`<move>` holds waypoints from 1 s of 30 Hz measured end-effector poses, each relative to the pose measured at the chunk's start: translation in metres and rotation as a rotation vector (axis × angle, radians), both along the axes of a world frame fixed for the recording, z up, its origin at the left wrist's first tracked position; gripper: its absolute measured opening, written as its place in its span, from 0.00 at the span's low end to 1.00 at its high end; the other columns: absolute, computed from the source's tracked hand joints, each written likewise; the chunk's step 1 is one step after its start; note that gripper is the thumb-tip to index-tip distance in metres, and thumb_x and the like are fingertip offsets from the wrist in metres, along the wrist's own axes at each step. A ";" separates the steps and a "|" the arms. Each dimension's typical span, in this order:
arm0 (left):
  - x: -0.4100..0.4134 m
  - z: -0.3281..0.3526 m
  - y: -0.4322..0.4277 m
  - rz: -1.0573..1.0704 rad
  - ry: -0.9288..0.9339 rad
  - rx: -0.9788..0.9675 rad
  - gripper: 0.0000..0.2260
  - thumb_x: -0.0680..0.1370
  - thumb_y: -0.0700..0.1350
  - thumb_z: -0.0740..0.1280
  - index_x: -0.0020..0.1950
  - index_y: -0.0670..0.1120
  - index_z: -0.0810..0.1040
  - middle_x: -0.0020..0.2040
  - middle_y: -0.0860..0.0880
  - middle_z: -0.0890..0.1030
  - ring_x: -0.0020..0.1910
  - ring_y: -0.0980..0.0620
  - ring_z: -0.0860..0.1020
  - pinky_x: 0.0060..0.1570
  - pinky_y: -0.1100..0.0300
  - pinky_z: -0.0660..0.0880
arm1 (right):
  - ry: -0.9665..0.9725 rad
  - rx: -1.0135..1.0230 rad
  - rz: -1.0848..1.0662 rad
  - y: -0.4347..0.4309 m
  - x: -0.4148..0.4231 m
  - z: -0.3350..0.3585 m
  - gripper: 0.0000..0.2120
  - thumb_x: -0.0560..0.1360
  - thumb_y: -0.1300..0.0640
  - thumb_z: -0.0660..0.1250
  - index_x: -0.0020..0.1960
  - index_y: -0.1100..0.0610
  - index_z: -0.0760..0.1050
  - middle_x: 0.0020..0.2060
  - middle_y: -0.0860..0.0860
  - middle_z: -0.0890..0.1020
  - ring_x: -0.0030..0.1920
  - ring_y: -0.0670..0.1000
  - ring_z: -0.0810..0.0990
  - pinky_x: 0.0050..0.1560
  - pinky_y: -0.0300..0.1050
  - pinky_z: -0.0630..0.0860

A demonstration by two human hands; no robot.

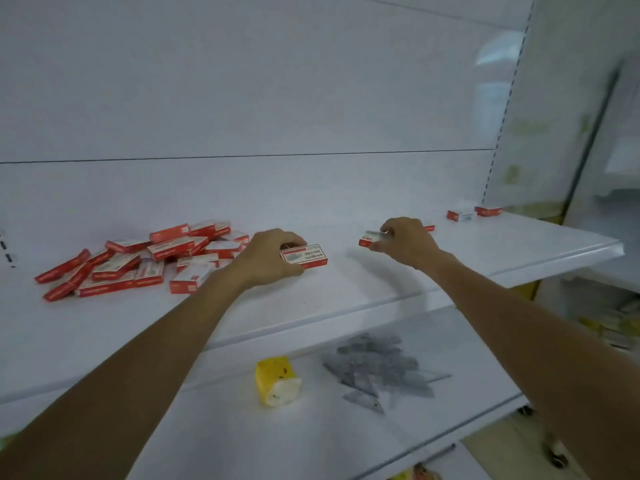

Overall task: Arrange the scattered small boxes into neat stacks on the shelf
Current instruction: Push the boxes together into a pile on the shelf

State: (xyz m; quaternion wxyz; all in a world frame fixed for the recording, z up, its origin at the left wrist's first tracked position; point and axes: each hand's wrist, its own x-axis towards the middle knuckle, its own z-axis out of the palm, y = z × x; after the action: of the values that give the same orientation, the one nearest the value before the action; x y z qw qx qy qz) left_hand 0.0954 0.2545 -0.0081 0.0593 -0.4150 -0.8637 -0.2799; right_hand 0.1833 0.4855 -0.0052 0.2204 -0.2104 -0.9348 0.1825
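Gripping a staple box [304,258] in left hand [272,254], a second box [370,239] in right hand [407,242], just right of the scattered pile [138,265]

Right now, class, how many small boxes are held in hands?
2. The left hand grips one box beside the pile; the right hand holds another box further right. Palms may hide more.

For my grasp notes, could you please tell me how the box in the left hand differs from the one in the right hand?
The left hand grips the left box, which lies flat on the shelf with its white printed top showing. The right hand pinches the right box, which seems raised, blurred, showing mostly a red edge. Both are small red-and-white boxes.
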 end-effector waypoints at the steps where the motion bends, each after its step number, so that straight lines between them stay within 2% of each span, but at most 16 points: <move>1: 0.001 -0.001 0.016 -0.020 -0.008 -0.009 0.20 0.70 0.43 0.72 0.62 0.47 0.76 0.59 0.48 0.78 0.55 0.52 0.75 0.49 0.65 0.66 | -0.010 0.007 -0.016 0.015 0.005 -0.001 0.20 0.71 0.49 0.70 0.57 0.61 0.76 0.54 0.55 0.79 0.53 0.53 0.76 0.49 0.45 0.72; 6: -0.002 -0.007 0.094 -0.062 -0.066 0.010 0.20 0.70 0.44 0.73 0.61 0.48 0.77 0.58 0.48 0.78 0.51 0.55 0.74 0.49 0.65 0.67 | -0.065 0.052 -0.048 0.092 0.013 -0.005 0.15 0.69 0.47 0.71 0.46 0.58 0.77 0.43 0.52 0.78 0.43 0.51 0.73 0.39 0.41 0.68; 10: -0.004 -0.010 0.155 -0.051 -0.080 0.041 0.18 0.70 0.45 0.73 0.59 0.49 0.78 0.58 0.50 0.79 0.50 0.56 0.74 0.49 0.66 0.67 | -0.090 0.079 -0.011 0.157 0.007 -0.003 0.19 0.69 0.48 0.71 0.53 0.60 0.78 0.48 0.54 0.80 0.44 0.51 0.74 0.46 0.44 0.72; 14: -0.006 -0.016 0.206 -0.002 -0.066 0.060 0.18 0.71 0.45 0.72 0.60 0.48 0.77 0.59 0.49 0.78 0.50 0.57 0.73 0.47 0.68 0.66 | -0.088 0.108 0.034 0.214 -0.005 -0.004 0.18 0.70 0.49 0.71 0.54 0.61 0.77 0.50 0.55 0.80 0.45 0.51 0.73 0.44 0.42 0.68; 17: -0.006 -0.022 0.232 0.040 -0.061 0.070 0.18 0.71 0.46 0.72 0.60 0.49 0.77 0.59 0.49 0.78 0.50 0.57 0.72 0.47 0.68 0.66 | -0.119 0.112 0.088 0.240 -0.015 -0.008 0.18 0.71 0.49 0.70 0.55 0.61 0.76 0.51 0.55 0.79 0.46 0.51 0.72 0.46 0.43 0.69; 21: -0.003 -0.027 0.255 0.100 -0.067 0.064 0.18 0.71 0.47 0.72 0.60 0.49 0.77 0.59 0.51 0.77 0.51 0.58 0.72 0.50 0.66 0.66 | -0.167 0.157 0.196 0.256 -0.030 -0.011 0.19 0.72 0.48 0.68 0.57 0.60 0.76 0.53 0.55 0.79 0.52 0.54 0.75 0.54 0.46 0.72; 25: 0.000 -0.030 0.268 0.116 -0.054 0.033 0.17 0.73 0.46 0.70 0.61 0.48 0.76 0.61 0.50 0.77 0.55 0.56 0.73 0.54 0.66 0.66 | -0.155 0.153 0.335 0.257 -0.040 -0.017 0.19 0.73 0.50 0.67 0.60 0.59 0.75 0.57 0.54 0.78 0.58 0.54 0.74 0.53 0.42 0.68; 28: -0.003 -0.034 0.273 0.145 -0.023 -0.055 0.16 0.74 0.46 0.69 0.61 0.48 0.76 0.61 0.49 0.77 0.59 0.52 0.73 0.57 0.64 0.67 | -0.195 0.174 0.393 0.259 -0.045 -0.025 0.18 0.73 0.51 0.66 0.61 0.57 0.76 0.59 0.53 0.78 0.60 0.53 0.74 0.60 0.46 0.71; 30: -0.004 -0.035 0.274 0.162 -0.030 -0.048 0.15 0.74 0.46 0.69 0.61 0.48 0.77 0.60 0.48 0.77 0.59 0.51 0.74 0.57 0.63 0.67 | -0.178 0.156 0.403 0.261 -0.046 -0.026 0.18 0.72 0.51 0.66 0.60 0.56 0.77 0.58 0.53 0.79 0.59 0.53 0.75 0.59 0.47 0.72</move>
State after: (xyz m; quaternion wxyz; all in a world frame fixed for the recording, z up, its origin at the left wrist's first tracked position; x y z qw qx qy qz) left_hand 0.0915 0.5287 -0.0427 0.0585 -0.3407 -0.9017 -0.2595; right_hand 0.1376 0.7466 -0.0313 0.1119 -0.0170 -0.9850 0.1307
